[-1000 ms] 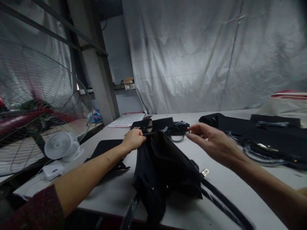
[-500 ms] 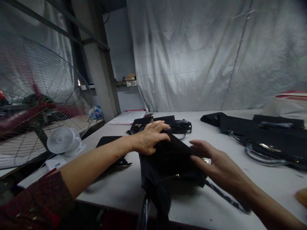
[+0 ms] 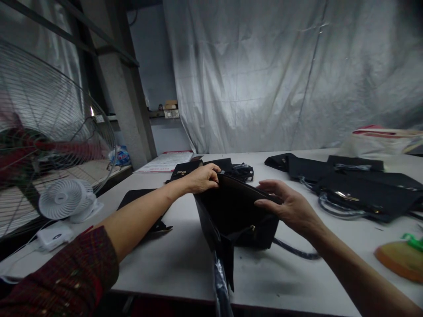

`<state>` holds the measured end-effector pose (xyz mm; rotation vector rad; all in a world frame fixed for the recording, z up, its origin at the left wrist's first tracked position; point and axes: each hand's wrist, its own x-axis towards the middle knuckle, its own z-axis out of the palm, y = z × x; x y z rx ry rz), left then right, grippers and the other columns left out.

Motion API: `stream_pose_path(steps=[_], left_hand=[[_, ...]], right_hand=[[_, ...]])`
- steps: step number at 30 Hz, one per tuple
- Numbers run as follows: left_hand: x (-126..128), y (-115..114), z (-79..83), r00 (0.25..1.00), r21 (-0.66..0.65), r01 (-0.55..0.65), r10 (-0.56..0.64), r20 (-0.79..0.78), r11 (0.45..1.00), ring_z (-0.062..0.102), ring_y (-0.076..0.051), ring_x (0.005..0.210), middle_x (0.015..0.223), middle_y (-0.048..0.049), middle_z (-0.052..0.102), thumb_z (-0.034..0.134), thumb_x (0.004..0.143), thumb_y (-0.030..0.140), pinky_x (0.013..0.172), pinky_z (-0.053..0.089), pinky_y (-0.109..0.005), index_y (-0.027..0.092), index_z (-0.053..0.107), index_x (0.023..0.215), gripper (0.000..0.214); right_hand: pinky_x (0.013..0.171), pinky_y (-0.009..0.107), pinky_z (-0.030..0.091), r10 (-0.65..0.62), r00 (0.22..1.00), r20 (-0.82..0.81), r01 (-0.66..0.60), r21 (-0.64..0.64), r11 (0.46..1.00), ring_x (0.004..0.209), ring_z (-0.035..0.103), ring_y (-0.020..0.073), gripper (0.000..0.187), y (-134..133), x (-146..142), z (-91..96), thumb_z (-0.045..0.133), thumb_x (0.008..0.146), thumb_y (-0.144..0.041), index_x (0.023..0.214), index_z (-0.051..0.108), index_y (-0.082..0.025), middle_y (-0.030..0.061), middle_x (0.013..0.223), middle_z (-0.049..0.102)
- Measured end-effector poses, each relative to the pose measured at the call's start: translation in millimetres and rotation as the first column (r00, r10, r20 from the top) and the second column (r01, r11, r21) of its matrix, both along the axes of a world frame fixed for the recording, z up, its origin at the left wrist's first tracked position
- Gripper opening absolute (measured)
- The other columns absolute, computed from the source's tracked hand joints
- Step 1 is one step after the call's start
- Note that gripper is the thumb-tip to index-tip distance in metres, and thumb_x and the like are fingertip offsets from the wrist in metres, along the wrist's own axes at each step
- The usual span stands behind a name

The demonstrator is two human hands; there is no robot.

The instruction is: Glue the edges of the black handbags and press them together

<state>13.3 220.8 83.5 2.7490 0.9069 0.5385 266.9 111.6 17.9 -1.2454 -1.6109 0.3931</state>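
Observation:
Between my two hands a black handbag [image 3: 244, 207] stands on the white table, its mouth gaping toward me and its inside dark. My left hand [image 3: 204, 178] pinches the far rim at its left end. At the right end of the same rim, my right hand [image 3: 280, 200] grips the edge between thumb and fingers. A plastic-wrapped handle [image 3: 220, 281] hangs over the table's front edge, and another wrapped strap [image 3: 295, 250] lies to the right of the bag. A small gold-coloured metal piece shows on the near panel.
Several black bags [image 3: 357, 189] lie at the right, more black pieces [image 3: 211, 167] behind my left hand. A black panel [image 3: 135, 198] lies under my left forearm. Left stand a small white fan [image 3: 66, 198] and a large caged fan [image 3: 49, 145]. An orange-and-green object [image 3: 399, 259] sits right.
My left hand has closed from spread fingers to a pinch on the rim. The bag stands more upright and wider open. The view has swung a little right.

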Motion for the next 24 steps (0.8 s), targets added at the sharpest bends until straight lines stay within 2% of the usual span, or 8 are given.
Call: stream_pose_path(steps=[2,5,11,19,24], left_hand=[[4.3,3.8,-1.1,0.999,-0.036,-0.033,0.034,0.039,0.999,0.058,-0.014,0.095,0.117,-0.0049,0.060,0.066,0.074,0.013,0.089,0.044,-0.026,0.013,0.067,0.071,0.003],[9.3,9.3,-3.0,0.991,-0.015,-0.082,0.083,0.109,0.997,0.059,-0.013,0.085,0.099,-0.0032,0.066,0.067,0.073,0.016,0.082,0.044,-0.024,0.013,0.065,0.067,0.007],[11.1,13.3,-3.4,0.983,0.039,-0.157,0.153,0.101,0.987,0.056,-0.012,0.069,0.073,-0.0004,0.064,0.068,0.074,0.023,0.064,0.041,-0.022,0.013,0.069,0.074,0.010],[15.9,7.0,-0.6,0.960,0.067,-0.275,0.270,0.070,0.959,0.056,-0.012,0.064,0.067,-0.0005,0.065,0.068,0.073,0.028,0.062,0.040,-0.023,0.016,0.073,0.075,0.013],[15.9,5.4,0.2,0.954,0.113,-0.300,0.295,0.059,0.947,0.058,-0.014,0.064,0.068,-0.0016,0.067,0.067,0.073,0.030,0.064,0.042,-0.025,0.017,0.074,0.073,0.015]], right_hand=[[0.089,0.041,0.049,-0.026,0.999,0.018,0.027,-0.019,0.999,0.096,0.064,0.0264,0.042,5.7,5.5,2.9,0.073,0.068,-0.045,0.101,0.063,-0.020,0.0073,0.102,0.068],[0.085,0.040,0.049,-0.063,0.997,0.045,0.065,-0.049,0.997,0.087,0.064,0.0247,0.035,12.5,10.5,6.8,0.070,0.069,-0.043,0.095,0.064,-0.020,0.0051,0.090,0.069],[0.079,0.037,0.047,-0.088,0.995,0.046,0.090,-0.061,0.994,0.081,0.062,0.0225,0.032,18.2,12.2,11.5,0.069,0.068,-0.042,0.090,0.066,-0.020,0.0023,0.083,0.067],[0.070,0.031,0.047,-0.076,0.997,0.019,0.077,-0.049,0.996,0.072,0.061,0.0185,0.029,24.6,11.4,8.6,0.067,0.070,-0.042,0.088,0.066,-0.019,0.0015,0.080,0.067],[0.072,0.032,0.047,-0.106,0.989,0.106,0.106,0.002,0.994,0.075,0.062,0.0191,0.028,29.8,5.9,8.9,0.060,0.071,-0.040,0.088,0.065,-0.019,0.0022,0.081,0.068]])
